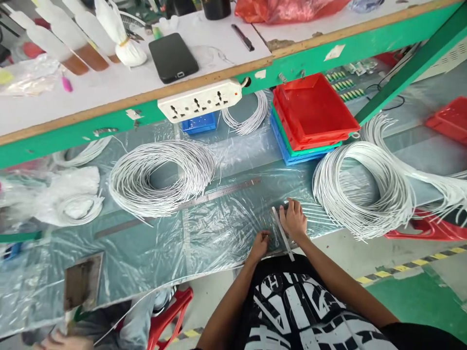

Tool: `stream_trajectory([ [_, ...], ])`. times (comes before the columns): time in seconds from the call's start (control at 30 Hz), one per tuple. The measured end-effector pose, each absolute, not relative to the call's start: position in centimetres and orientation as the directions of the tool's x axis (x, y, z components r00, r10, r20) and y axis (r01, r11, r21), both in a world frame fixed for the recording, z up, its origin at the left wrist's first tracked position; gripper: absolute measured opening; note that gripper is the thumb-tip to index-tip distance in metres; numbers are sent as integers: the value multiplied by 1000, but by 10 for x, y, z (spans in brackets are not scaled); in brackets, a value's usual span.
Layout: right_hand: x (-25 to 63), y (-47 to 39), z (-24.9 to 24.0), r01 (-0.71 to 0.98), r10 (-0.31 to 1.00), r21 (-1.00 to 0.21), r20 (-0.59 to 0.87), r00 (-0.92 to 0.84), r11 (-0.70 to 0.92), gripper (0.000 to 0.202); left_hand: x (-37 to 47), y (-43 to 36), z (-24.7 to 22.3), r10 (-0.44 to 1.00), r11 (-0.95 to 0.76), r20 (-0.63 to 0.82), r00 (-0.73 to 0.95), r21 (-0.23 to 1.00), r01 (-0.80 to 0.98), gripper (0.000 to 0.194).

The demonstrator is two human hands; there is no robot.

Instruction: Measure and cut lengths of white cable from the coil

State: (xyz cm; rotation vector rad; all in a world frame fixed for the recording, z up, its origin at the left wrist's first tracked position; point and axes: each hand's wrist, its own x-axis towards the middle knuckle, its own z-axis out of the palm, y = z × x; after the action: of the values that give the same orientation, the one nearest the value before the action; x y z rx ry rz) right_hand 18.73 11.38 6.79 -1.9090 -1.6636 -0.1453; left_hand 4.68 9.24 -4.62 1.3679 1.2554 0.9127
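My right hand (293,218) rests at the bench's front edge, its fingers closed around a short bundle of white wires (283,234) that slants down toward my lap. My left hand (260,245) sits just left of it at the bench edge, fingers curled; whether it touches the bundle I cannot tell. A large coil of white wire (361,189) lies right of my right hand. Another coil (160,177) lies to the left. A long steel ruler (219,193) lies on the plastic-covered bench (204,228) between them.
Stacked red, green and blue trays (310,116) stand at the back under the green shelf (109,124), which carries a white power strip (200,100). A phone (173,57) and bottles sit on the shelf. A red stool (171,311) stands below left, a red tray (450,116) far right.
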Motion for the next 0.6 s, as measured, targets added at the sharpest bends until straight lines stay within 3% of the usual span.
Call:
stream_trajectory([
  [0.2,194,110,65,928,883,-373,440,165,13,47,30,54,-56,980,125,-151,129,973,193,28],
  [0.47,194,110,63,929,878,-370,454,149,33,48,26,75,-40,1000,-4,3,3,890,456,32],
  [0.6,194,112,63,932,876,-361,460,146,35,47,17,99,-29,995,-93,65,70,838,538,29],
])
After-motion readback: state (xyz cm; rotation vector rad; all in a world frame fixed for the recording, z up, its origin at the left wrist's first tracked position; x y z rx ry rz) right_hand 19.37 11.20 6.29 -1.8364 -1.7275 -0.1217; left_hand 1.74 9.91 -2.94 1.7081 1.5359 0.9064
